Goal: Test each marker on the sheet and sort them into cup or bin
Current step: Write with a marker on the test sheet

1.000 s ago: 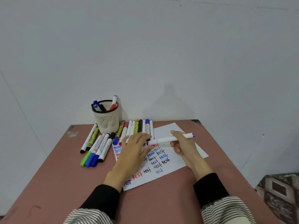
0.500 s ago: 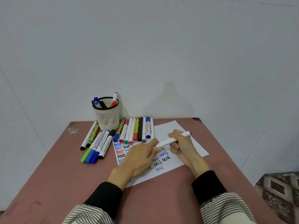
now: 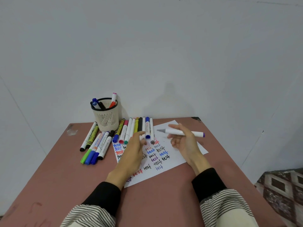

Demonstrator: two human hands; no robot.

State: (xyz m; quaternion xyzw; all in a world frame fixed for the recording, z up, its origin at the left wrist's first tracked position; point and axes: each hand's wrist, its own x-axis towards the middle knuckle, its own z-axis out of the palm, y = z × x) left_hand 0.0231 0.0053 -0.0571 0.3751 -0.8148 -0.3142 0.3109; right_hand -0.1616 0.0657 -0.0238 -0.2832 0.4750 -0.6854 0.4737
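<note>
Your right hand (image 3: 183,141) pinches a white marker (image 3: 183,132) between thumb and fingers, holding it level above the sheet (image 3: 172,163), its grey tip bared and pointing left, its purple end to the right. Your left hand (image 3: 134,153) lies over the sheet with curled fingers near the row's caps; it seems to hold a small white cap (image 3: 141,137), but motion blur keeps that from being certain. The sheet lies on the table (image 3: 160,202), covered with the word "test" in several colours. A row of markers (image 3: 136,128) lies side by side across the sheet's far left edge. Left of it a second bunch of markers (image 3: 96,145) lies on the table. The mesh cup (image 3: 106,117) stands behind them by the wall, with a few markers upright inside.
</note>
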